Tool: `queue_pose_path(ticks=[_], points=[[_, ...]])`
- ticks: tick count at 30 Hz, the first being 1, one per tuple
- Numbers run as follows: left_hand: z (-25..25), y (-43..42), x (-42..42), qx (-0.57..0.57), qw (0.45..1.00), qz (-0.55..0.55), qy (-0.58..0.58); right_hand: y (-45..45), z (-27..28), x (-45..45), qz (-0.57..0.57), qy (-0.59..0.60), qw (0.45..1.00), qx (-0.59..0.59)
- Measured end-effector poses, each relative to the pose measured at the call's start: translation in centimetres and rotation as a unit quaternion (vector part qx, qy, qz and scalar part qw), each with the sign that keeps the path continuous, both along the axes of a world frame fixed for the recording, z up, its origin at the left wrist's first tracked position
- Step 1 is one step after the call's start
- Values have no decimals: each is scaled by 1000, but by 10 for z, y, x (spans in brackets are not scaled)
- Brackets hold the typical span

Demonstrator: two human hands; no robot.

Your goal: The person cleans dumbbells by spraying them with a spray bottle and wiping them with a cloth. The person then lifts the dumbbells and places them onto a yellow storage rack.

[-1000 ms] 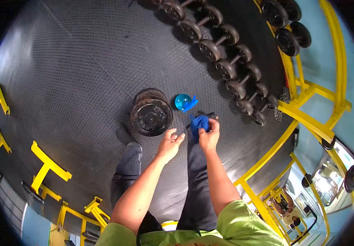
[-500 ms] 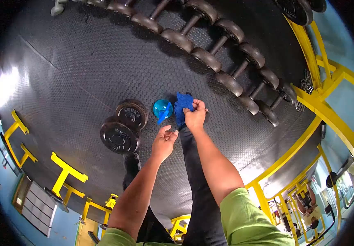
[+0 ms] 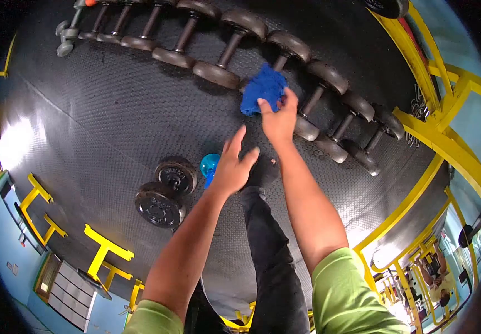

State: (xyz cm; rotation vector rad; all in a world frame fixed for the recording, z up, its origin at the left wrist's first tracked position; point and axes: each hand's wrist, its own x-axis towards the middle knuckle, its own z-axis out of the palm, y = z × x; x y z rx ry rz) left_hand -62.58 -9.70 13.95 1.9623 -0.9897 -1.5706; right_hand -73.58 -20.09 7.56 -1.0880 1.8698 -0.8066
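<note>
My right hand [image 3: 279,121] grips a crumpled blue cloth [image 3: 264,90] between thumb and fingers. The cloth hangs over one dumbbell [image 3: 288,42] in the row and hides part of its handle and near end; whether it touches the metal I cannot tell. Lower and to the left, my left hand [image 3: 235,166] is open and holds nothing, its fingers spread toward the row. Just beside it on the floor is a teal bottle [image 3: 209,162] with a blue top, partly hidden by that hand. A black plate-loaded dumbbell [image 3: 161,205] lies left of the bottle.
Several dark dumbbells [image 3: 216,74] run in a curved row across the black textured mat [image 3: 107,133]. A small grey dumbbell [image 3: 69,34] sits at the row's far left. Yellow frames [image 3: 446,145] stand at right, a yellow stand [image 3: 107,245] at left. My shoe [image 3: 263,171] is below my hands.
My right hand has carried the blue cloth up and forward from beside the bottle to the dumbbell row. My left hand has also reached forward and its fingers have spread. The view has shifted.
</note>
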Motion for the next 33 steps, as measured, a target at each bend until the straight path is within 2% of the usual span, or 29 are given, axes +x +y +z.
queue_pose_path(ticks=[1, 2, 4, 8, 10, 11, 12, 13, 14, 15, 16, 17, 20, 21, 22, 24, 25, 26, 28, 31, 33], points=[[-15, -16, -4, -63, 997, -40, -30, -1, -11, -1, 62, 80, 995, 1], [-17, -34, -8, -65, 982, -120, -131, -1, -20, -3, 124, 159, 979, 4], [-28, -58, -10, 1, 970, -187, -157, -10, -13, -4, 134, 158, 977, 45], [-39, -58, -3, -5, 967, -197, -160, -6, -5, -9, 166, 182, 969, 34], [-31, -47, 9, -64, 975, -141, -158, 4, 12, -10, 152, 203, 965, -69], [-24, -38, 18, -62, 975, -139, -161, 19, 22, -4, 130, 160, 977, -60], [-17, -28, 27, -29, 974, -148, -168, 41, 29, 2, 140, 115, 983, 4], [-11, -17, 35, 3, 972, -158, -174, 60, 38, 10, 165, 54, 978, 118], [-8, -4, 41, 52, 963, -179, -197, 89, 28, 19, 159, -8, 956, 248], [-7, 10, 47, 100, 950, -200, -219, 108, 28, 29, 183, -9, 913, 364], [-7, 24, 56, 151, 946, -210, -193, 140, 11, 40, 162, -8, 903, 397], [-9, 37, 64, 203, 939, -221, -168, 149, 15, 52, 202, 33, 875, 438], [-31, 82, 84, 212, 921, -296, -139, 178, -9, 81, 197, 13, 851, 486], [-59, 107, 94, 169, 892, -392, -148, 170, 0, 88, 231, 47, 831, 504], [-57, 110, 95, 171, 894, -389, -141, 173, -7, 91, 233, 53, 827, 508], [-53, 110, 92, 261, 948, -180, -10, 173, -16, 93, 279, 78, 816, 500], [-57, 110, 87, 254, 956, -147, -5, 172, -17, 93, 293, 117, 818, 480], [-56, 108, 83, 250, 958, -143, -1, 169, -16, 91, 296, 123, 818, 477], [-50, 102, 75, 169, 976, -140, 9, 154, -2, 85, 249, 154, 859, 420], [-50, 83, 61, 105, 988, -113, 10, 125, 14, 74, 208, 178, 897, 347], [-56, 65, 53, 59, 994, -91, 21, 99, 16, 69, 200, 187, 907, 319]])
